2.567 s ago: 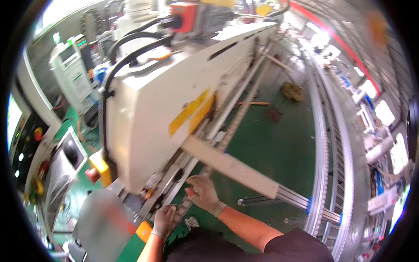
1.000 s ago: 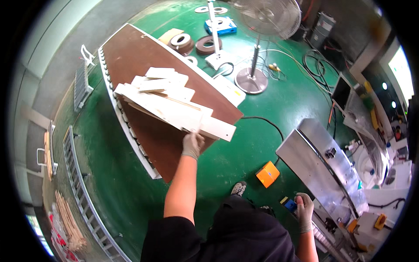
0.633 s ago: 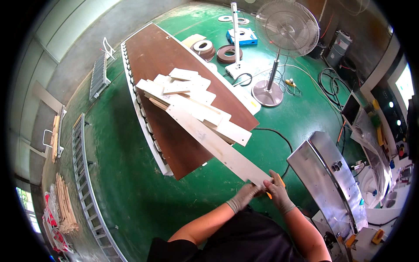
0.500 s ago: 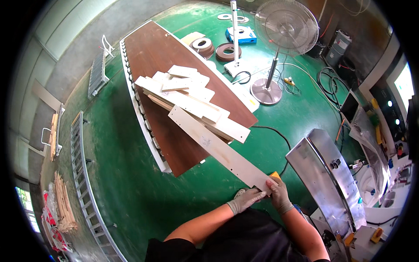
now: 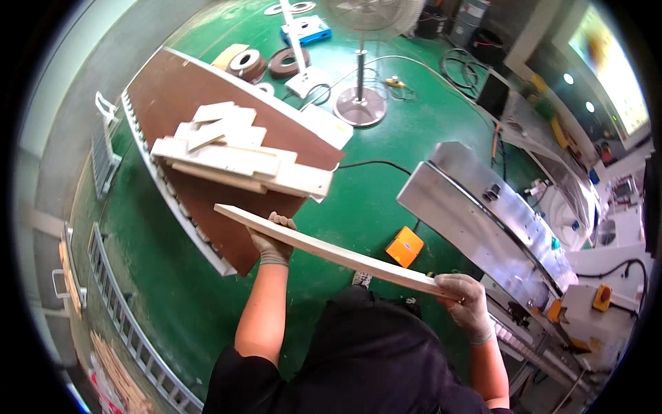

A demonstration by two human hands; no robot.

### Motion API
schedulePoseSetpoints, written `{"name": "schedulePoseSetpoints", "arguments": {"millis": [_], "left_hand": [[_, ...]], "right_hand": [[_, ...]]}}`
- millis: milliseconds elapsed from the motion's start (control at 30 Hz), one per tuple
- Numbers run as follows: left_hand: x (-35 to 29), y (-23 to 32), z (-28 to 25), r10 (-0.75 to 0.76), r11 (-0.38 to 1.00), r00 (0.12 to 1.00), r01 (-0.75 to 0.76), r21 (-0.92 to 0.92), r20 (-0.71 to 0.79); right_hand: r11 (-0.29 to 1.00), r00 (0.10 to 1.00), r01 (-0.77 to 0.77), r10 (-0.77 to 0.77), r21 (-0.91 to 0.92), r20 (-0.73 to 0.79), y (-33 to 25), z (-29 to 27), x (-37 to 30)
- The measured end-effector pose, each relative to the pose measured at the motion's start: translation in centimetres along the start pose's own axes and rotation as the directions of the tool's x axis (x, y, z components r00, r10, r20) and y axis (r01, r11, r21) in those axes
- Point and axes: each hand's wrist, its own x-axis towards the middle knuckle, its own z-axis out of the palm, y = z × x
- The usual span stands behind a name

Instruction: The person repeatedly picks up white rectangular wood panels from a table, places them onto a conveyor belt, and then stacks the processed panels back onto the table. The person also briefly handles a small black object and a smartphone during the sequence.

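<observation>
A long, narrow white board point(image 5: 338, 254) is held on edge across my front, its pale, bare edge facing up. My left hand point(image 5: 274, 238), in a thin grey glove, grips it toward its left end, fingers curled over the far side. Its right end is in my gloved right hand point(image 5: 467, 301), thumb along the top. Beyond the board, a stack of white boards point(image 5: 238, 152) lies loosely piled on a brown panel table point(image 5: 238, 238). To the right stands a metal-topped machine point(image 5: 455, 196).
An orange box-shaped pedal point(image 5: 405, 247) sits on the green floor by the machine. A pedestal fan point(image 5: 360, 103) and rolls of edge strip point(image 5: 286, 63) stand farther back. Along the left runs a grey roller frame point(image 5: 127, 303). A black cable point(image 5: 376, 163) crosses the floor.
My left hand has moved from the board's near end out along its length. The board has come off the stack and turned onto its edge, crosswise. The view has swung right.
</observation>
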Motion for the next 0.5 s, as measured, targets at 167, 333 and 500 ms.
{"name": "schedulePoseSetpoints", "arguments": {"millis": [167, 333, 500], "left_hand": [[-2.1, -7.1, 5.9, -0.148, 0.980, 0.982, 0.129, 0.153, 0.118], [-5.6, -17.8, 10.4, -0.600, 0.720, 0.742, 0.338, 0.606, 0.298], [-13.7, -29.6, 14.7, -0.950, 0.126, 0.285, -0.009, 0.992, 0.123]], "right_hand": [[0.970, 0.968, -0.188, 0.157, -0.154, -0.194, -0.3, -4.5, -6.1], [0.746, 0.742, -0.647, 0.568, -0.157, -0.356, 3.4, -8.0, -18.9], [0.570, 0.477, -0.805, 0.786, 0.165, -0.393, 8.2, -1.2, -33.2]]}}
